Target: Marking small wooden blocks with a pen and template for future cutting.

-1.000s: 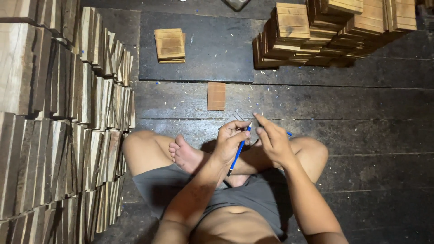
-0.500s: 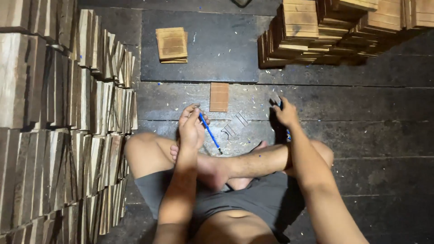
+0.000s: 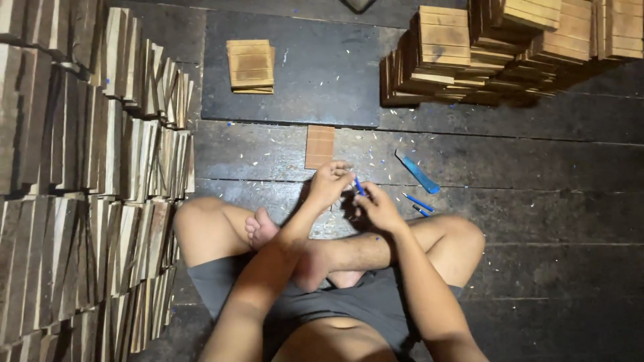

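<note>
Both hands' fingers (image 3: pixel 339 175) pinch a blue pen (image 3: pixel 359 186) near a small wooden tile (image 3: pixel 320 146).

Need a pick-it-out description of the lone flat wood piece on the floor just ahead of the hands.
Start at the dark mat at the top of the floor, between the wood stacks. Just below its near edge, straight ahead of the left hand, a single wood piece lies flat on the planks. It is thin, reddish-brown and alone, unlike the paler small stack on the mat.
</note>
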